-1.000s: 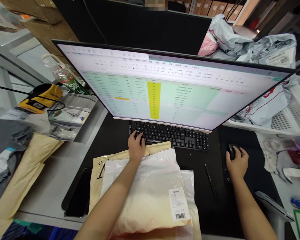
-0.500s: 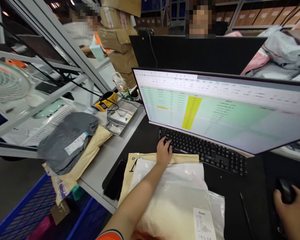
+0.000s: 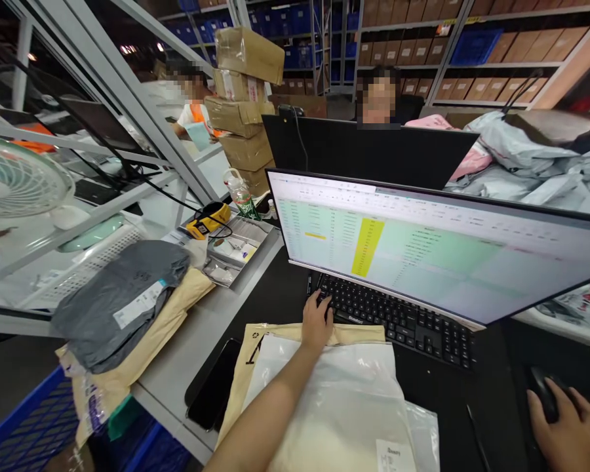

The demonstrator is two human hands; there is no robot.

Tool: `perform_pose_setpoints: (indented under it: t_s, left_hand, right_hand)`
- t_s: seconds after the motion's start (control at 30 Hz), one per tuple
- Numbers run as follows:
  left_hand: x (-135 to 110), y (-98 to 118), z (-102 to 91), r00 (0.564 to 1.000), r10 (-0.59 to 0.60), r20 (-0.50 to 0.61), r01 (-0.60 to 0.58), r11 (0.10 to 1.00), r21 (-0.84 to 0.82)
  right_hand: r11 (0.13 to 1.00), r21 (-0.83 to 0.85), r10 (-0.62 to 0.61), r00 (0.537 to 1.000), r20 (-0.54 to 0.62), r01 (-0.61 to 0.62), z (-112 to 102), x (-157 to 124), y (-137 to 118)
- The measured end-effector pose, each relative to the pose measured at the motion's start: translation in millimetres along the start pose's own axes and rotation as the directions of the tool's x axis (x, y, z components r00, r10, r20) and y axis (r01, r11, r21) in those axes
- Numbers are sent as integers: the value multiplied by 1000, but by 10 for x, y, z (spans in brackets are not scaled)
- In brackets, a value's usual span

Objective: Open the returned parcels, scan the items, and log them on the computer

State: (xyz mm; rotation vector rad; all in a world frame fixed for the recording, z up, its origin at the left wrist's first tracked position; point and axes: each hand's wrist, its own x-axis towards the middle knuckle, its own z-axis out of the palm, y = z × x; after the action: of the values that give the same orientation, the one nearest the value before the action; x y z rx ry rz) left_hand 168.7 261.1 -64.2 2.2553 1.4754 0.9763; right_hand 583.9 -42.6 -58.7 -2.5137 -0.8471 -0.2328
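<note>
The left hand [image 3: 317,321] rests on the keyboard [image 3: 393,321], fingers [image 3: 319,298] curved lightly over the left-hand keys, gripping nothing. The right hand [image 3: 560,426] lies at the tabletop's [image 3: 187,347] right side, loosely cupping a mouse [image 3: 542,393]. A white plastic bag [image 3: 324,406] lies on a tan mailer [image 3: 358,334] just below the keyboard.

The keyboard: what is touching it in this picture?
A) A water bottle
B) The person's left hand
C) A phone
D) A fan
B. The fingers of the left hand lie on the keys of the keyboard, while the right hand is on the mouse.
</note>
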Motion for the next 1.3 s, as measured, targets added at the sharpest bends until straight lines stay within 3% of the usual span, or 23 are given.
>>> perform_pose_setpoints:
  t_s: [0.33, 0.6, 0.93, 1.3]
  left_hand:
    - [11, 0, -8, 1000, -3, 16, 3, 1000, 1]
    - [37, -34, 14, 1000, 20, 12, -20, 1000, 17]
    - [112, -100, 98, 998, 46, 38, -46, 999, -17]
    - [108, -78, 113, 997, 82, 5, -82, 997, -4]
  right_hand:
    - [995, -18, -95, 995, 1, 95, 84, -18, 196]
    - [991, -50, -130, 990, -48, 127, 130, 31, 178]
    - [971, -238, -26, 994, -106, 0, 46, 41, 35]
    - [970, -241, -53, 995, -82, 32, 55, 20, 89]
